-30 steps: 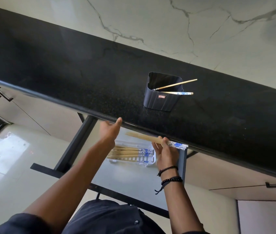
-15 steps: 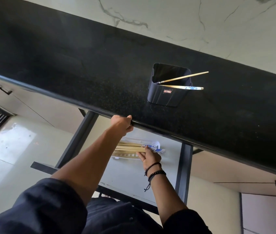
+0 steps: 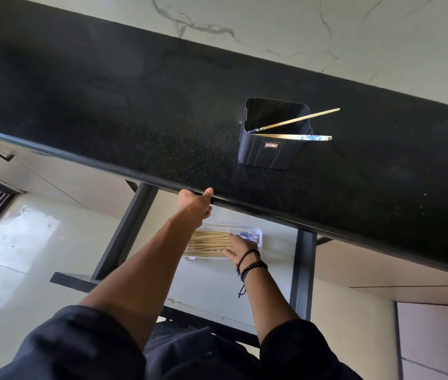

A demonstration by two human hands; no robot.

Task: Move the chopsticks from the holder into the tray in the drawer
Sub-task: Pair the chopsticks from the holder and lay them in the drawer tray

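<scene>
So the person is mid-placing right now: the right grip [image 3: 240,246] is lying flat with straight fingers, pinching nothing, on the bundle of chopsticks [image 3: 209,241] sitting in the clear tray [image 3: 258,233] inside the open drawer [image 3: 217,286]. The left grip [image 3: 196,200] is hooking over the front edge of the counter [image 3: 107,119], thumb on top, probably bracing. Up top, the last two chopsticks [image 3: 294,122] are leaning out of the black holder [image 3: 270,152], which is standing near the front edge toward the right. Next is likely reaching up for those, and since the front edge is overhanging the tray, the right grip is going to have to clear it first.
</scene>
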